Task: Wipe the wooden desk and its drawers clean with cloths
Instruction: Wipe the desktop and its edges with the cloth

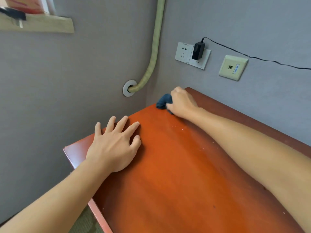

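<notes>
The reddish-brown wooden desk [176, 174] fills the lower middle of the view, its top speckled with small white flecks. My left hand [114, 145] lies flat on the desk near its left edge, fingers spread and straight. My right hand [181, 103] grips a bunched dark blue cloth [163, 101] and presses it on the desk's far corner by the wall. Only part of the cloth shows past my fingers. No drawers are in view.
Grey walls meet behind the desk's far corner. A padded hose [151, 56] runs down into a wall port [128, 88]. Wall sockets [185, 52] hold a black adapter [198, 50] with a trailing cable. A data socket [233, 67] sits to the right. A wooden shelf [37, 24] hangs at upper left.
</notes>
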`<act>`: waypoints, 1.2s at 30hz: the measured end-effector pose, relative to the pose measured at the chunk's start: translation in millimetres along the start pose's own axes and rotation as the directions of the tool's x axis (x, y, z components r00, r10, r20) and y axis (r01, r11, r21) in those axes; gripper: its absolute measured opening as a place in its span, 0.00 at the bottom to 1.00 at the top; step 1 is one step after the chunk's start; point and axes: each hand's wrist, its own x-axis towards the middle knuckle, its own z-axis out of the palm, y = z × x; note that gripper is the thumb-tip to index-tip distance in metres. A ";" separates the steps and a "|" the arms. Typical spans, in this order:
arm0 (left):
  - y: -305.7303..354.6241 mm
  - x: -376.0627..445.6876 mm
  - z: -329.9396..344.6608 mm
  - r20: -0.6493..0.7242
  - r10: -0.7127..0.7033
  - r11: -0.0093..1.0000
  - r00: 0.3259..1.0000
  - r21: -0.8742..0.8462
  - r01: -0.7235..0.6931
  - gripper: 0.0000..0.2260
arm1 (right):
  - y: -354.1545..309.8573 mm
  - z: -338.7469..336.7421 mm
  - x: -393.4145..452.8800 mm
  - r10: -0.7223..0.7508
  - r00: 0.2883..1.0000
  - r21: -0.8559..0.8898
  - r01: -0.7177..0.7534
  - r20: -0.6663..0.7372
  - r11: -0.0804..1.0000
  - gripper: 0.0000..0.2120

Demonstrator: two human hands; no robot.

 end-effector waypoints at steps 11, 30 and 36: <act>43.0 22.5 -14.0 -0.021 0.033 0.960 0.999 0.280 -0.026 0.30 | -35.0 -3.8 -36.8 -0.304 0.945 0.186 0.279 0.125 0.942 0.23; 74.7 63.6 13.4 0.048 0.010 0.997 0.999 0.081 -0.014 0.35 | 75.5 23.9 77.3 0.018 0.996 0.175 -0.034 0.092 0.984 0.14; 75.7 63.0 13.3 0.049 0.002 0.996 0.999 0.085 -0.006 0.35 | 53.1 15.4 25.2 -0.213 0.975 0.313 0.185 0.059 0.932 0.11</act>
